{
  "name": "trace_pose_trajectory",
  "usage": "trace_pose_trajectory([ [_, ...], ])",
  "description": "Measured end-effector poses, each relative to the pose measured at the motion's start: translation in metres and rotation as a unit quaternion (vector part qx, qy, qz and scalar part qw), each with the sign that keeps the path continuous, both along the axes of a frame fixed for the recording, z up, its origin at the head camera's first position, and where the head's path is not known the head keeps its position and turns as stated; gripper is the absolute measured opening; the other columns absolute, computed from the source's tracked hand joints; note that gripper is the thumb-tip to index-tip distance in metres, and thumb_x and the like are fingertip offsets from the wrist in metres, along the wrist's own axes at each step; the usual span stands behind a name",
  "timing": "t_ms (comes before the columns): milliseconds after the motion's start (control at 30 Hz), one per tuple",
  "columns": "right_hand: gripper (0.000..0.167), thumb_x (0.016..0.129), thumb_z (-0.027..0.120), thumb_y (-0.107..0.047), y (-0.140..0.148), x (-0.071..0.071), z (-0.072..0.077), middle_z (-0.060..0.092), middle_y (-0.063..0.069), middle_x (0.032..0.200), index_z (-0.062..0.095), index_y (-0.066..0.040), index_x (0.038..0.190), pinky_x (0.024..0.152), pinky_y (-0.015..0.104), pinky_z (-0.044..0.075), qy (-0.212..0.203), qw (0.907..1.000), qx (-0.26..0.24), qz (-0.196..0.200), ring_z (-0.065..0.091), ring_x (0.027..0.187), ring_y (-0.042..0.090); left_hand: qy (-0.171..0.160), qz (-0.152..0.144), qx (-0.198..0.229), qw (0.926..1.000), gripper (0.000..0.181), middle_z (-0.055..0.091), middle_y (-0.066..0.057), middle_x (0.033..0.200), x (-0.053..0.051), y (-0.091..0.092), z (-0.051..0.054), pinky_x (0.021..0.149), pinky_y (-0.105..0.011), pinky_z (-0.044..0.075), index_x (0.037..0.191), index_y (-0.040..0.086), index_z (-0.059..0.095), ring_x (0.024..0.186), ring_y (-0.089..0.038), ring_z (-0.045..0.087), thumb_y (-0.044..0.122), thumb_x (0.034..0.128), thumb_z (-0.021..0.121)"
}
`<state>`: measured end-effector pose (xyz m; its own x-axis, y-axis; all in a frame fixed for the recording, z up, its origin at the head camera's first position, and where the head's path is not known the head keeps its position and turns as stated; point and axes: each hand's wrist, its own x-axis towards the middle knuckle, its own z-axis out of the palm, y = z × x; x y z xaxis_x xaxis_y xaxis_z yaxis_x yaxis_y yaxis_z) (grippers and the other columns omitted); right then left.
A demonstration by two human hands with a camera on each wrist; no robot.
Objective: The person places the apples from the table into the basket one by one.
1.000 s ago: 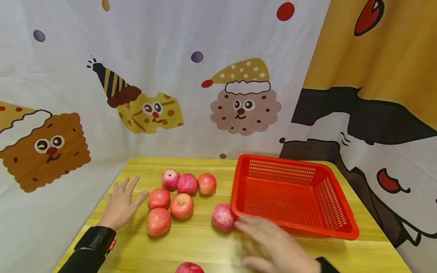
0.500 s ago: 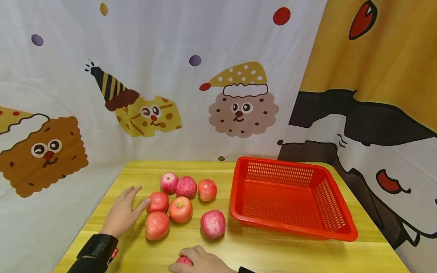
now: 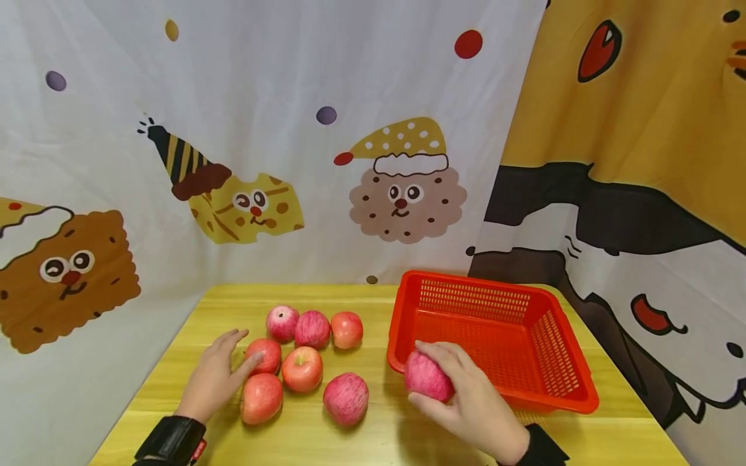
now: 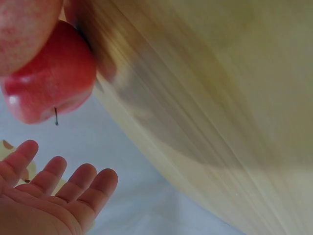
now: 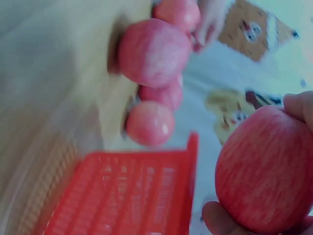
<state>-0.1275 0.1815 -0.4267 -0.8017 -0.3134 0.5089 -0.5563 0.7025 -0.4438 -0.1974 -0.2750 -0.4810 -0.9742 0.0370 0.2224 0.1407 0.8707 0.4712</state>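
My right hand (image 3: 474, 404) grips a pinkish-red apple (image 3: 427, 377) by the near left corner of a red plastic basket (image 3: 398, 353). In the right wrist view, that apple (image 5: 266, 171) sits between thumb and fingers. My left hand (image 3: 212, 378) is spread beside the apples at the left, its thumb over a red apple (image 3: 265, 356). The left wrist view shows its loosely bent fingers (image 4: 100, 188) below a red apple (image 4: 54, 78) with a stem, holding nothing. Another pink apple (image 3: 346, 399) lies alone between the group and the basket.
Several more apples lie on the yellow wood-grain table (image 3: 233, 294), among them a lighter one (image 3: 302, 369) and one at the near left (image 3: 261, 399). Behind the table hangs a white curtain (image 3: 280, 77) with cartoon prints.
My right hand let go of one apple right of the group, took another from the near edge, and carried it up and right to the basket. My left hand stays nearly still.
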Motion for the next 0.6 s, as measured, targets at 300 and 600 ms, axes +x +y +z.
trace_pose_trajectory([
  [300, 0.073, 0.09, 0.087, -0.04, 0.071, -0.029, 0.015, 0.065, 0.018, 0.14, 0.055, -0.013, 0.15, 0.081, 0.058, 0.066, -0.038, 0.9897, -0.04, -0.132, 0.066, 0.114, 0.037, 0.032, -0.012, 0.013, 0.9993, 0.068, 0.053, -0.032, 0.153, 0.007, 0.013, -0.001, 0.114, -0.072, 0.042, 0.149, -0.001, 0.056, 0.141, -0.054, 0.05, 0.047, 0.1032, 0.069],
  [600, 0.086, 0.095, 0.077, -0.053, 0.124, -0.047, 0.0, 0.056, 0.03, 0.148, 0.044, -0.003, 0.156, 0.086, 0.065, 0.063, -0.11, 0.9735, -0.003, -0.2, 0.062, 0.117, 0.048, 0.023, -0.01, 0.017, 0.9995, 0.069, 0.052, -0.03, 0.155, 0.015, 0.017, -0.001, 0.114, -0.071, 0.044, 0.151, -0.001, 0.054, 0.143, -0.053, 0.049, 0.048, 0.1044, 0.067],
])
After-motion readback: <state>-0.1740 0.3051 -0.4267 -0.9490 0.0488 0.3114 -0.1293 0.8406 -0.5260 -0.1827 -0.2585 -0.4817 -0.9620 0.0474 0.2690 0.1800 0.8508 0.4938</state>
